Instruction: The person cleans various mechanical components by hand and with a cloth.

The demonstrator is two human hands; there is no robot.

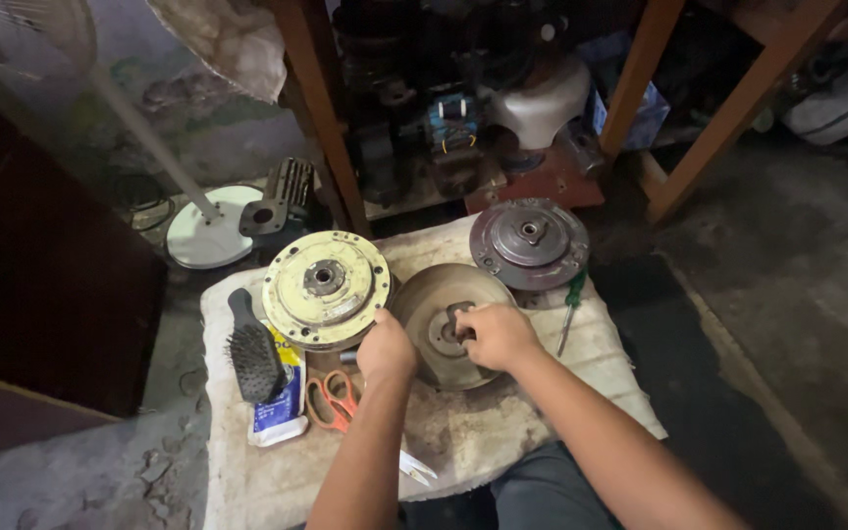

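Observation:
A dull grey metal disc (422,304) lies on a pale cloth (503,432) in front of me. My right hand (496,335) rests on its hub, fingers closed around a small dark part at the centre. My left hand (385,346) grips the disc's left rim, next to a cream-coloured round motor housing (326,288). A darker grey round cover (529,242) lies behind the disc to the right.
A black brush (250,351) lies on a white-and-blue packet (282,412) at the left. Orange-handled scissors (334,399) sit beside my left forearm. A green-handled screwdriver (571,304) lies right of the disc. Wooden table legs (324,113), machine parts and a fan base (210,234) stand behind.

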